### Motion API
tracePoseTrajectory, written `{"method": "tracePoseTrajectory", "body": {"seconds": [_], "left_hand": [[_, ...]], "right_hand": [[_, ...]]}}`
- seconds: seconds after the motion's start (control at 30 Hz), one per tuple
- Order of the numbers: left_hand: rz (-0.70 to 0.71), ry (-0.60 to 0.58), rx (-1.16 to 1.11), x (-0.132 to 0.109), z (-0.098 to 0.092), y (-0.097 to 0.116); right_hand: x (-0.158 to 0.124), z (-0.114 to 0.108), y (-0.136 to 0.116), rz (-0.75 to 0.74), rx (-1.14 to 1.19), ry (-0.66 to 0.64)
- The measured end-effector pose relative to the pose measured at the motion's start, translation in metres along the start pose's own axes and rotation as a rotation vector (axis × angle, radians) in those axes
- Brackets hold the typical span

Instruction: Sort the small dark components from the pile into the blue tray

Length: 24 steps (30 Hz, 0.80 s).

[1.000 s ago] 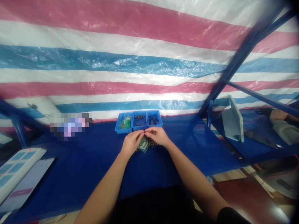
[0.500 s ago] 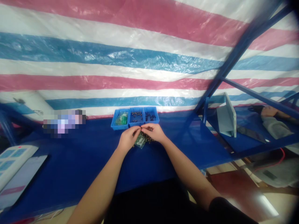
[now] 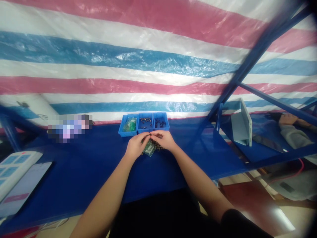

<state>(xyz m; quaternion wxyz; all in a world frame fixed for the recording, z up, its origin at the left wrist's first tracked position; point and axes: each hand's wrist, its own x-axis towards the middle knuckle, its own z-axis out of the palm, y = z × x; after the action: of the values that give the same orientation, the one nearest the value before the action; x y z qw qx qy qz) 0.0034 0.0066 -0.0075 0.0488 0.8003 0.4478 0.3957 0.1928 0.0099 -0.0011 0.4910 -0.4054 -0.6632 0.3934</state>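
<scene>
My left hand (image 3: 135, 145) and my right hand (image 3: 164, 140) meet at their fingertips, both closed in a pinch. A tiny dark piece shows between them, too small to name. Below the fingers lies a clear plastic bag (image 3: 149, 149) with greenish contents. Beside it, partly hidden under my right hand, is a pile of small dark and brass-coloured parts (image 3: 156, 145). Just beyond my hands stand three blue bins in a row. The left bin (image 3: 127, 134) holds a bag with green in it; the middle bin (image 3: 145, 130) and right bin (image 3: 161, 127) hold small dark parts.
A white power strip (image 3: 22, 165) and a tablet-like device (image 3: 27, 188) lie at the left of the blue table (image 3: 81, 178). At right, past a blue frame post (image 3: 218, 117), stand a white panel (image 3: 244, 122) and another person's grey-sleeved arm (image 3: 294, 134).
My hands keep nearly the same pinch over the bag and parts. The whole view has shifted slightly. At the right, the other person's hand has moved a little.
</scene>
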Motion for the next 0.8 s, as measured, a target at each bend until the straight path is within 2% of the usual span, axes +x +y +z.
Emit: {"method": "tracePoseTrajectory", "body": {"seconds": [0.17,0.43,0.67,0.8], "left_hand": [[-0.003,0.021,-0.023,0.0004,0.0017,-0.0001],[-0.044,-0.051,-0.002,0.0010,-0.0026,0.0033],[-0.106,-0.032,-0.015,0.0005,-0.0027,0.0044],[-0.077,-0.024,-0.029,0.0010,-0.0025,0.0055]], "right_hand": [[-0.0001,0.0000,0.0002,0.016,-0.009,0.005],[-0.0004,0.0003,-0.0009,0.033,0.013,-0.010],[0.0006,0.0005,-0.0017,0.018,0.013,0.006],[0.0005,0.0002,-0.0008,0.007,0.014,0.017]]}}
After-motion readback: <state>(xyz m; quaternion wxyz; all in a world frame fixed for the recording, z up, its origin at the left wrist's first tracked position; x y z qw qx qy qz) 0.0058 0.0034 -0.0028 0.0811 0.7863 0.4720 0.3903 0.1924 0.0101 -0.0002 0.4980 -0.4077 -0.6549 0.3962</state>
